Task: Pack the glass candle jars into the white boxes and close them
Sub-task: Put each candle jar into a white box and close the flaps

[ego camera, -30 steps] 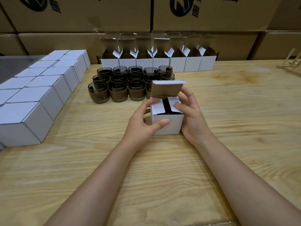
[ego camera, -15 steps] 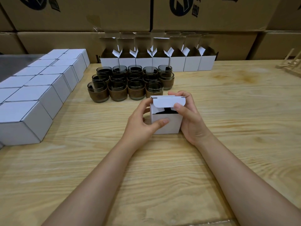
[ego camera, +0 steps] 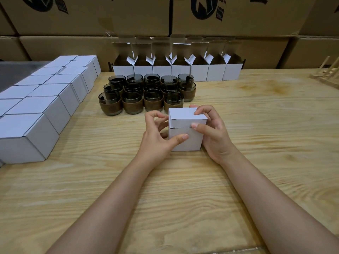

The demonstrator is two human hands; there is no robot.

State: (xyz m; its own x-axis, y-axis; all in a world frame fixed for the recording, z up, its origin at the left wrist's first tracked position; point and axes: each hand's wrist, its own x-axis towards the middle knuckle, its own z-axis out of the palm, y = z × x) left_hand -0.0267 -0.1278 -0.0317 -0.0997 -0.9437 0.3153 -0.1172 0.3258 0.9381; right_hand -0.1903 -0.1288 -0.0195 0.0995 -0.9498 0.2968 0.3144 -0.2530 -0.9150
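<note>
Head view: two bare forearms are seen reaching forward over a pale wooden table (ego camera: 260, 129), and a single white box (ego camera: 189, 144) is held upright on the tabletop between the hands, near the middle of the table. The left hand (ego camera: 157, 138) is curled round the box's left side, with its thumb pressed flat against the front face and its bent fingers at the upper left edge. The right hand (ego camera: 215, 138) is clamped on the right side, its thumb laid on the front face where a dark seam is seen under the lid, and a fingertip set on the lid's right edge. The lid is folded down over the top. Just behind the box, a tight cluster of glass candle jars (ego camera: 132, 104) with brown bands is stood on the table. To the left, closed white boxes (ego camera: 31, 127) are lined up in two rows running away from the camera, beside a grey surface (ego camera: 16, 70). Farther back, a row of open boxes (ego camera: 180, 73) with raised flaps is set against stacked brown cartons (ego camera: 91, 17). At the far right edge, part of a wooden rack (ego camera: 328, 72) is seen.
</note>
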